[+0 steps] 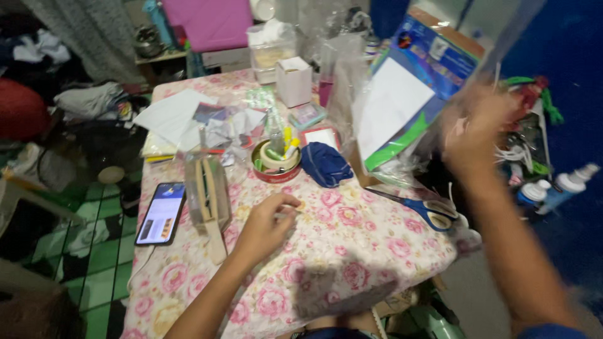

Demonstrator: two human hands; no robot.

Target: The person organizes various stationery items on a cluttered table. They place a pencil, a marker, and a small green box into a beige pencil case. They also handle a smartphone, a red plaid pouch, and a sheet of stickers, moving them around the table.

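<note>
My left hand (pixel 267 226) rests on the floral tablecloth (pixel 352 245), fingers pinched on a thin pale stick (pixel 290 212). My right hand (pixel 478 129), blurred, is raised at the right and grips a clear plastic bag (pixel 408 94) holding blue, white and green paper sheets. Blue-handled scissors (pixel 421 208) lie on the cloth below the bag. Between the hands sit a round tin with tape rolls (pixel 275 163) and a dark blue cloth (pixel 325 164).
A phone with a lit screen (pixel 162 213) lies at the left edge beside a clear bag of wooden sticks (pixel 207 191). Papers (pixel 173 116), a small white box (pixel 294 81) and plastic containers (pixel 270 50) crowd the far end. Bottles (pixel 556 188) stand at right. Green tiled floor (pixel 94 251) lies at left.
</note>
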